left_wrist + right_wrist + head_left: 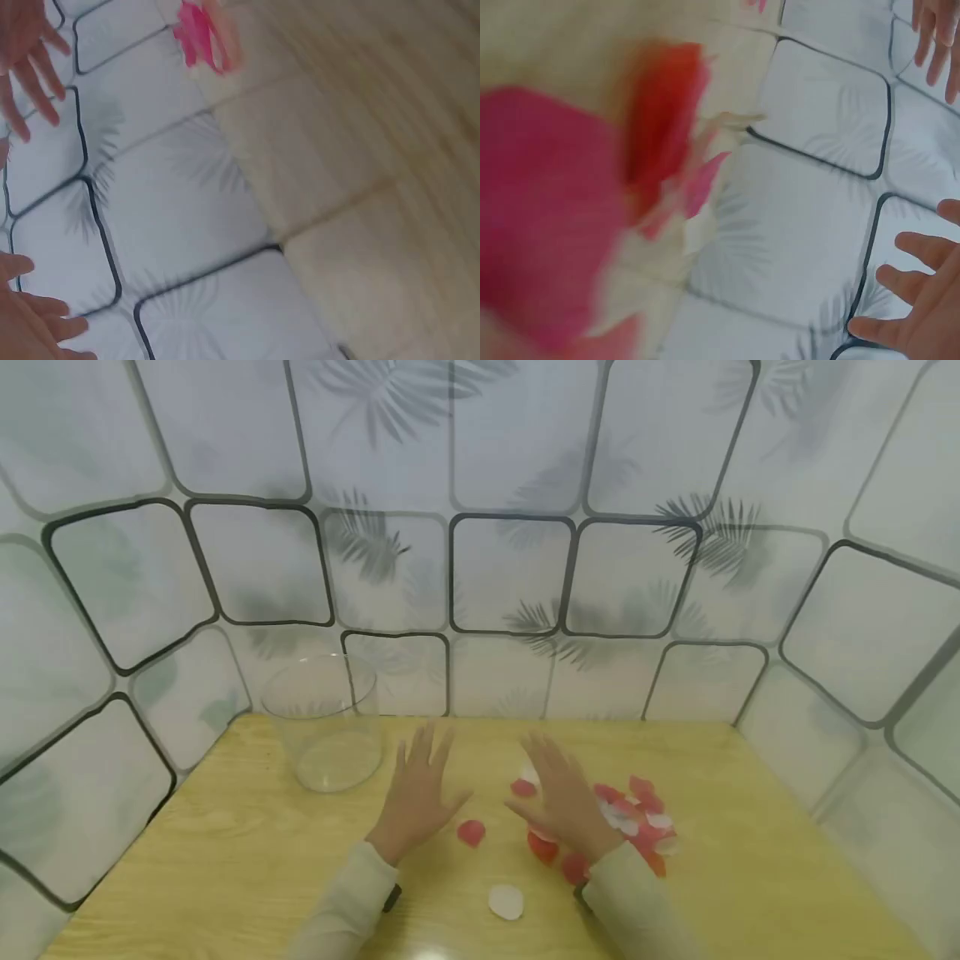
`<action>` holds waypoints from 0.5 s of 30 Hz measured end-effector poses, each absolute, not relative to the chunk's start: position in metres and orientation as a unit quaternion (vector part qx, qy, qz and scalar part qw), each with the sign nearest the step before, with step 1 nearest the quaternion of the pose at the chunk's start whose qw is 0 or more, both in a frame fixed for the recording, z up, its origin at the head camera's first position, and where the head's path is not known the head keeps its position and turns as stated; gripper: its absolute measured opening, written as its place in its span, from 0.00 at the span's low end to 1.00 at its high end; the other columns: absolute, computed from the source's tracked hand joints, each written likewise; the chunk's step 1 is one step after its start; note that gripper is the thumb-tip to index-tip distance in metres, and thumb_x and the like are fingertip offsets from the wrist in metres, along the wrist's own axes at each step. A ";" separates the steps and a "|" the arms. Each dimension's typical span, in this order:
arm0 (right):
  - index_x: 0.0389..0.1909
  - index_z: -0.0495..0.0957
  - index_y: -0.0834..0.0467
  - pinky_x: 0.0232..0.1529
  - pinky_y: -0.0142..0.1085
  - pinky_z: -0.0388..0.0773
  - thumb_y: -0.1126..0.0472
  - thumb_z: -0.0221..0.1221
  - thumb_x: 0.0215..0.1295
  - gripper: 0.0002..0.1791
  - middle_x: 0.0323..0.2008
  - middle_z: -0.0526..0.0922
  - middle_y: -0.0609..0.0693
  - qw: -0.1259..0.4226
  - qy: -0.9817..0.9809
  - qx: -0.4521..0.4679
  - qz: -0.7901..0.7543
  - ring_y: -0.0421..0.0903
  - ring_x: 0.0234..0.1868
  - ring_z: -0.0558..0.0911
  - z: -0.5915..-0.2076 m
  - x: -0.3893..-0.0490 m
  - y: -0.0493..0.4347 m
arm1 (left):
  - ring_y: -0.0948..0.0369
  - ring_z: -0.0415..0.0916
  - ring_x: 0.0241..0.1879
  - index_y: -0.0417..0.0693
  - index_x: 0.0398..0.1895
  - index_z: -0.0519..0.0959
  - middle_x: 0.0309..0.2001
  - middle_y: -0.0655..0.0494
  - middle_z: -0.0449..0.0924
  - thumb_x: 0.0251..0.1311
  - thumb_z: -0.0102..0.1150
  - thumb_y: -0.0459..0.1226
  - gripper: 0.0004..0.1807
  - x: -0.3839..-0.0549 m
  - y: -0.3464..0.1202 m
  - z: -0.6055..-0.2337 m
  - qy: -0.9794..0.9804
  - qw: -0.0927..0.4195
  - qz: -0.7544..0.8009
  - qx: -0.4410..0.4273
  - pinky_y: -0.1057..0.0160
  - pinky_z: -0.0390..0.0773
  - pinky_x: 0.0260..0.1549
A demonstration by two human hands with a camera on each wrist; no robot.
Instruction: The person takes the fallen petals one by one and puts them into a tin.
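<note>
Above the wooden table, my left hand is held out with its fingers straight and spread, and nothing is in it. My right hand mirrors it, fingers extended, also holding nothing. A pile of red, pink and white petals lies beside and partly behind the right hand. One pink petal sits between the hands, with a white petal closer to me. In the right wrist view, a large pink petal and a red petal are blurred near the camera.
A clear glass cylinder stands upright at the table's back left, left of my left hand. The yellowish wooden table meets a patterned fabric or sheet behind and at both sides.
</note>
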State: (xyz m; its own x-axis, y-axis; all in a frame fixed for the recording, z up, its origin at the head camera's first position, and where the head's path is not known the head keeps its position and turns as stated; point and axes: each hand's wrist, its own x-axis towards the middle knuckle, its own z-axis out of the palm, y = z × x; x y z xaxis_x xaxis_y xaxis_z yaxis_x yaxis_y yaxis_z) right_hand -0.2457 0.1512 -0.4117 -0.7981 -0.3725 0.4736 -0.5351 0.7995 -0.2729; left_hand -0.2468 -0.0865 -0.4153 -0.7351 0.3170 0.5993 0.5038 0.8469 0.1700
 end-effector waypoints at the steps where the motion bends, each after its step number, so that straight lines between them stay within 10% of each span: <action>1: 0.71 0.54 0.56 0.66 0.60 0.55 0.42 0.63 0.53 0.48 0.70 0.60 0.56 0.204 -0.923 0.257 0.199 0.56 0.71 0.58 -0.406 -0.249 0.148 | 0.41 0.53 0.69 0.41 0.70 0.55 0.69 0.33 0.53 0.49 0.65 0.50 0.48 -0.249 -0.092 -0.413 -0.907 0.303 -0.178 -0.233 0.36 0.55 0.64; 8: 0.71 0.53 0.56 0.70 0.46 0.58 0.47 0.63 0.56 0.46 0.70 0.61 0.54 0.173 -0.883 0.339 0.274 0.50 0.71 0.61 -0.364 -0.292 0.101 | 0.40 0.48 0.70 0.39 0.72 0.49 0.72 0.33 0.44 0.48 0.67 0.40 0.51 -0.262 -0.149 -0.387 -0.858 0.390 -0.260 -0.208 0.39 0.57 0.64; 15: 0.72 0.49 0.54 0.67 0.46 0.62 0.54 0.63 0.58 0.45 0.71 0.58 0.52 0.050 -0.833 0.332 0.439 0.49 0.71 0.62 -0.361 -0.335 0.020 | 0.52 0.19 0.74 0.49 0.73 0.27 0.74 0.48 0.16 0.46 0.70 0.38 0.65 -0.260 -0.226 -0.381 -0.820 0.333 -0.460 -0.075 0.38 0.34 0.68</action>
State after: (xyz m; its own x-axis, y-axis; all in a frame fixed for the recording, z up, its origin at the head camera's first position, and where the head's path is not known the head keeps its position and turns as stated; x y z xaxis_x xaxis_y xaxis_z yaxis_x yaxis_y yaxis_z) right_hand -0.3354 0.0195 -0.3606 -0.7740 -0.5105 0.3746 -0.5977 0.3938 -0.6983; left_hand -0.2603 -0.2260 -0.3814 -0.7668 -0.1830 0.6152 0.4296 0.5659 0.7037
